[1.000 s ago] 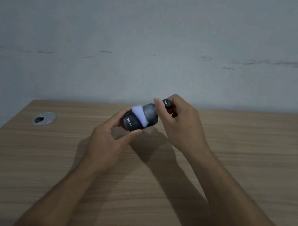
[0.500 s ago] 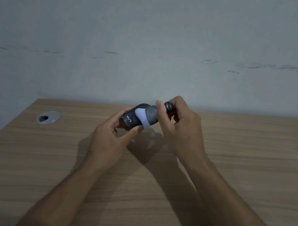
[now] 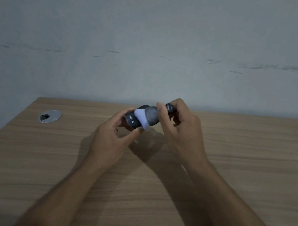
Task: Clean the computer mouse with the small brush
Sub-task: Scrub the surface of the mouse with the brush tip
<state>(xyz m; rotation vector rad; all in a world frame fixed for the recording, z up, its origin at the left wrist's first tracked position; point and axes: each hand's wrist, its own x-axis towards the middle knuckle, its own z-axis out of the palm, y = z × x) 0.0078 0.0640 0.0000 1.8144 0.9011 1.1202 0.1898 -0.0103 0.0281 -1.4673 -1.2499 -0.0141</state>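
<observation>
A black computer mouse [image 3: 132, 120] with white lettering is held above the wooden desk [image 3: 154, 172], pinched between thumb and fingers of my left hand [image 3: 109, 140]. My right hand [image 3: 178, 129] grips a small brush [image 3: 148, 117] with a dark grey head, white bristle tips and a round dark handle end showing above my fingers. The white bristle tips press against the mouse's upper right side. Most of the handle is hidden inside my right hand.
A round silver cable grommet [image 3: 49, 116] sits in the desk near its far left corner. A pale grey wall [image 3: 156, 36] runs right behind the desk's back edge. The desk's left edge slants down at the left.
The brush head has slid a little across the mouse, and both hands shifted slightly. The grips are unchanged.
</observation>
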